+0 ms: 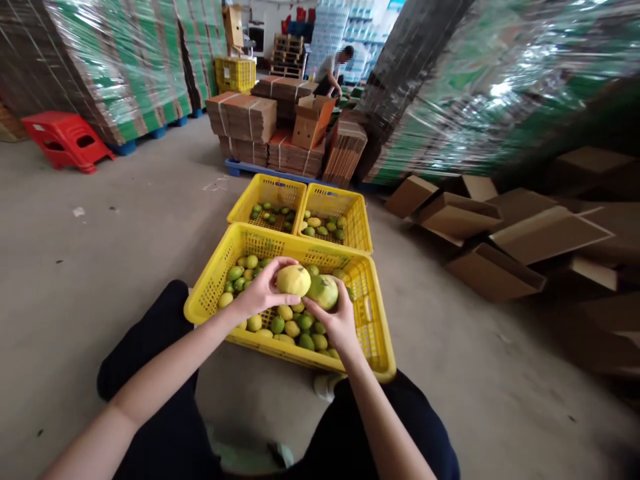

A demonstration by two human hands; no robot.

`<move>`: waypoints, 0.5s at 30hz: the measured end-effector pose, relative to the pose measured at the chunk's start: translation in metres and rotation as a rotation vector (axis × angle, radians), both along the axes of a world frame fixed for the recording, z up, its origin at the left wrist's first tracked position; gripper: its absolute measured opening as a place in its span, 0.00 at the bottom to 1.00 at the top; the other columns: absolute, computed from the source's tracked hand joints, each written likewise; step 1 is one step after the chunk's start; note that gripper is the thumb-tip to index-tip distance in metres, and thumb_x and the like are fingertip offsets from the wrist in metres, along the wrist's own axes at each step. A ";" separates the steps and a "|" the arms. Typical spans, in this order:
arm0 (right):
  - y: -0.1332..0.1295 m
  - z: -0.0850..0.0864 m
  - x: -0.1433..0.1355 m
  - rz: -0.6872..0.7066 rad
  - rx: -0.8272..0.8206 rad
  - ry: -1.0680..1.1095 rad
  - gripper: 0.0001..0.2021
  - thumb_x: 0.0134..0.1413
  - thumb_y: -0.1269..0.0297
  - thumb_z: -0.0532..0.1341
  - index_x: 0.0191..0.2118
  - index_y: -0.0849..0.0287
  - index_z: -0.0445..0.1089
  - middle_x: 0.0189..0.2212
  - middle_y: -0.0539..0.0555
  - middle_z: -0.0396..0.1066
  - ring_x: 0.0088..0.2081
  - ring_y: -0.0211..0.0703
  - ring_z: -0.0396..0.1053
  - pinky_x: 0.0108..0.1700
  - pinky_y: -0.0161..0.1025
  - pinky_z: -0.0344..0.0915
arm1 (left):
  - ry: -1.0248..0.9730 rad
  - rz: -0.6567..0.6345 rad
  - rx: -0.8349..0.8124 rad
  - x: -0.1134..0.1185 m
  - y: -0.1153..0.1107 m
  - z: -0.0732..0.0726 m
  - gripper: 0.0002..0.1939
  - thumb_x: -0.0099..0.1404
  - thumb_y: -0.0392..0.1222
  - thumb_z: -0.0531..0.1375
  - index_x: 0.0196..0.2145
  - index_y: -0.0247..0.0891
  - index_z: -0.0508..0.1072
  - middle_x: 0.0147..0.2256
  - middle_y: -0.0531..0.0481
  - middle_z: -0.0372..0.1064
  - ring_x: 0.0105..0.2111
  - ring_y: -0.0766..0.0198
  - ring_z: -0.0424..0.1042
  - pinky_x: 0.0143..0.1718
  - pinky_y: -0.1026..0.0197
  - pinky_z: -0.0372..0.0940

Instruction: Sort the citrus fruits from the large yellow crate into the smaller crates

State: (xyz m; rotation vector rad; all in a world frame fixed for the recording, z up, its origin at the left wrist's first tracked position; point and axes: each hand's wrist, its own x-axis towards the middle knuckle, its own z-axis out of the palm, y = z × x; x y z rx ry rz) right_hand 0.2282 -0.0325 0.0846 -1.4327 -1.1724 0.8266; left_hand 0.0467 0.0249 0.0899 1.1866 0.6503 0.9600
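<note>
My left hand (267,290) is wrapped round a pale yellow lemon (294,281). Beside it my right hand (341,319) grips a green-yellow lemon (323,292). The two fruits are side by side, close together, above the large yellow crate (377,313). Several green and yellow lemons (291,328) lie in that crate below my hands. Behind it stand two smaller-looking yellow crates: the left one (240,200) has green fruits (271,218) at its bottom, the right one (361,220) has green and yellow fruits (323,231).
Flattened cardboard bundles (243,118) and an open box (311,123) sit on a blue pallet (234,169) ahead. Empty cartons (500,260) lie at the right. A red stool (70,141) stands at the left. A person (329,72) bends down in the back.
</note>
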 end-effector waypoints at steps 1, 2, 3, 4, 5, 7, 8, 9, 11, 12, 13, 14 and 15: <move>0.000 0.002 0.000 -0.007 0.052 -0.051 0.28 0.39 0.53 0.74 0.46 0.54 0.66 0.41 0.53 0.75 0.42 0.51 0.74 0.48 0.49 0.72 | 0.051 -0.016 0.113 -0.002 0.001 0.003 0.36 0.47 0.40 0.76 0.53 0.42 0.69 0.55 0.43 0.67 0.53 0.51 0.71 0.56 0.50 0.67; 0.000 0.004 -0.001 -0.015 0.101 -0.103 0.28 0.40 0.54 0.73 0.47 0.54 0.66 0.42 0.54 0.75 0.43 0.51 0.74 0.48 0.49 0.72 | 0.107 -0.027 0.226 -0.004 0.001 0.005 0.36 0.49 0.40 0.76 0.54 0.42 0.69 0.55 0.43 0.66 0.55 0.50 0.70 0.58 0.47 0.66; -0.001 0.005 -0.001 -0.023 0.145 -0.157 0.27 0.42 0.55 0.72 0.48 0.54 0.66 0.43 0.54 0.75 0.44 0.51 0.74 0.48 0.49 0.72 | 0.163 -0.029 0.336 -0.006 0.002 0.006 0.35 0.51 0.39 0.75 0.55 0.43 0.69 0.56 0.43 0.65 0.56 0.49 0.68 0.60 0.45 0.64; -0.002 0.005 -0.001 -0.033 0.186 -0.217 0.26 0.44 0.56 0.72 0.49 0.54 0.66 0.44 0.55 0.75 0.45 0.52 0.74 0.49 0.49 0.72 | 0.216 -0.023 0.437 -0.008 0.002 0.004 0.34 0.52 0.39 0.74 0.55 0.43 0.69 0.55 0.43 0.65 0.57 0.48 0.67 0.62 0.44 0.62; -0.003 0.005 -0.001 -0.042 0.220 -0.283 0.25 0.46 0.57 0.71 0.50 0.54 0.66 0.45 0.55 0.75 0.46 0.52 0.74 0.50 0.50 0.72 | 0.260 -0.010 0.522 -0.011 0.003 0.001 0.33 0.54 0.39 0.74 0.56 0.44 0.70 0.55 0.42 0.65 0.59 0.48 0.66 0.63 0.42 0.60; -0.004 0.001 -0.002 -0.034 0.271 -0.415 0.24 0.47 0.60 0.70 0.51 0.53 0.66 0.47 0.57 0.74 0.48 0.53 0.74 0.51 0.51 0.72 | 0.315 0.019 0.637 -0.016 0.003 -0.009 0.30 0.57 0.40 0.72 0.57 0.46 0.70 0.57 0.42 0.64 0.61 0.47 0.64 0.65 0.40 0.59; -0.003 -0.002 -0.002 -0.017 0.291 -0.469 0.24 0.48 0.62 0.69 0.52 0.53 0.66 0.47 0.57 0.74 0.48 0.54 0.74 0.51 0.52 0.72 | 0.328 0.029 0.672 -0.018 0.003 -0.015 0.29 0.59 0.40 0.71 0.57 0.47 0.70 0.59 0.42 0.63 0.62 0.48 0.63 0.65 0.40 0.59; -0.002 -0.005 -0.002 0.004 0.312 -0.510 0.24 0.49 0.63 0.69 0.52 0.53 0.66 0.48 0.58 0.74 0.49 0.54 0.74 0.51 0.52 0.73 | 0.339 0.033 0.698 -0.020 0.003 -0.020 0.28 0.61 0.39 0.70 0.58 0.48 0.70 0.61 0.42 0.61 0.63 0.48 0.62 0.65 0.40 0.60; 0.000 -0.011 -0.002 0.040 0.344 -0.559 0.24 0.50 0.64 0.67 0.53 0.53 0.65 0.49 0.59 0.74 0.50 0.55 0.74 0.51 0.52 0.73 | 0.358 0.031 0.739 -0.024 0.003 -0.026 0.27 0.62 0.37 0.68 0.58 0.50 0.71 0.63 0.43 0.59 0.64 0.48 0.62 0.64 0.41 0.61; 0.001 -0.013 -0.003 0.049 0.355 -0.573 0.24 0.50 0.65 0.67 0.54 0.53 0.65 0.50 0.59 0.74 0.50 0.55 0.74 0.51 0.52 0.73 | 0.367 0.030 0.755 -0.026 0.003 -0.027 0.27 0.63 0.36 0.68 0.58 0.51 0.71 0.62 0.43 0.60 0.63 0.49 0.63 0.63 0.42 0.62; 0.001 -0.014 -0.003 0.049 0.363 -0.585 0.24 0.50 0.65 0.67 0.54 0.53 0.65 0.50 0.59 0.73 0.50 0.55 0.75 0.51 0.52 0.74 | 0.381 0.032 0.768 -0.027 0.003 -0.026 0.27 0.62 0.35 0.68 0.58 0.51 0.72 0.60 0.44 0.62 0.62 0.50 0.64 0.63 0.43 0.64; 0.001 -0.015 -0.004 0.045 0.367 -0.600 0.25 0.50 0.66 0.67 0.55 0.53 0.64 0.50 0.59 0.73 0.50 0.55 0.75 0.51 0.52 0.74 | 0.400 0.038 0.781 -0.029 0.003 -0.025 0.28 0.62 0.35 0.68 0.58 0.51 0.72 0.58 0.44 0.64 0.61 0.51 0.66 0.62 0.44 0.65; 0.001 -0.014 -0.004 0.038 0.374 -0.620 0.25 0.50 0.66 0.66 0.55 0.53 0.64 0.50 0.60 0.73 0.50 0.55 0.75 0.51 0.53 0.74 | 0.423 0.046 0.795 -0.031 0.003 -0.022 0.28 0.62 0.34 0.68 0.58 0.51 0.72 0.56 0.45 0.65 0.59 0.52 0.68 0.61 0.45 0.66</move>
